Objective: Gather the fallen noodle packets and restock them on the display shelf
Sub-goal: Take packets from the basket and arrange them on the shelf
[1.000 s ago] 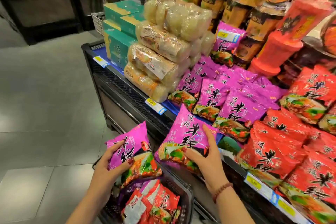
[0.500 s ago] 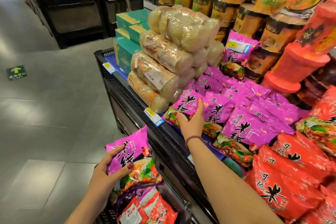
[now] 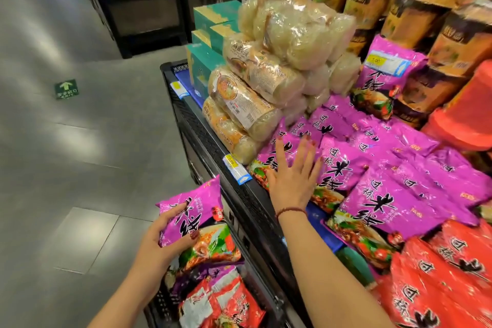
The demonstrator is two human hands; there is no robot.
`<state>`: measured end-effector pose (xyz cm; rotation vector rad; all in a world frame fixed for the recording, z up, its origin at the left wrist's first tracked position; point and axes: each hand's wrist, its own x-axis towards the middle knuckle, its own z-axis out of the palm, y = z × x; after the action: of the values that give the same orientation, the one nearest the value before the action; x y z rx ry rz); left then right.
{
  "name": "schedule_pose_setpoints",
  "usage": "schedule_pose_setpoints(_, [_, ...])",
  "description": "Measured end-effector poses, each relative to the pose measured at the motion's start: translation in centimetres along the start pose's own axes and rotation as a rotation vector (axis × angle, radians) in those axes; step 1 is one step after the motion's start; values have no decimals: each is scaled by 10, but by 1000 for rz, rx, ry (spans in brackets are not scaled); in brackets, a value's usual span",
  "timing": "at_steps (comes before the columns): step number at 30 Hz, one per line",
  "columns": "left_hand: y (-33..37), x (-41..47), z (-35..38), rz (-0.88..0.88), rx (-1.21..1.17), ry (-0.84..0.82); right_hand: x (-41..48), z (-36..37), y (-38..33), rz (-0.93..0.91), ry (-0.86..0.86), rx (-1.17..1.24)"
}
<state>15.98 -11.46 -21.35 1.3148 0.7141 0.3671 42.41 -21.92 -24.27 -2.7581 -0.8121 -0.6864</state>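
1. Black mesh-fronted display shelf (image 3: 202, 136) takes up the whole right side, and it's loaded: clear-wrapped noodle bundles (image 3: 279, 61) stacked high at the far end, teal boxes (image 3: 210, 61) just behind them
2. Closer in, a heap of purple noodle packets (image 3: 386, 202) lies flat across the shelf, and a pile of red packets (image 3: 439, 274) touches it at the near right corner
3. Down low against the shelf front is a dark basket (image 3: 162, 303) with more red packets (image 3: 226, 303) in it and some purple ones on top of them
4. Right hand (image 3: 292, 181) is laid flat on the front purple packet (image 3: 266, 154) at the shelf edge, fingers straight and spread wide, palm down, not curled round anything. Beaded bracelet (image 3: 290, 211) on that wrist
5. Left hand (image 3: 157, 242) grips a held purple packet (image 3: 197, 208) just above the basket, thumb across the front, the other fingers wrapped round its left edge
6. Small price tag (image 3: 237, 169) is clipped to the shelf rail, right beside the right hand
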Motion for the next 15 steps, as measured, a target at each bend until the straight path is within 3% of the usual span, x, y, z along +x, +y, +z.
schedule_pose_setpoints(3, [-2, 0, 2, 12, 43, 36, 7, 11, 6, -209, -89, -64])
schedule_pose_setpoints(11, [3, 9, 14, 53, 98, 27, 14, 9, 12, -220, -348, -116])
schedule_pose_setpoints(15, [12, 13, 24, 75, 107, 12, 19, -9, 10, -234, -331, -16])
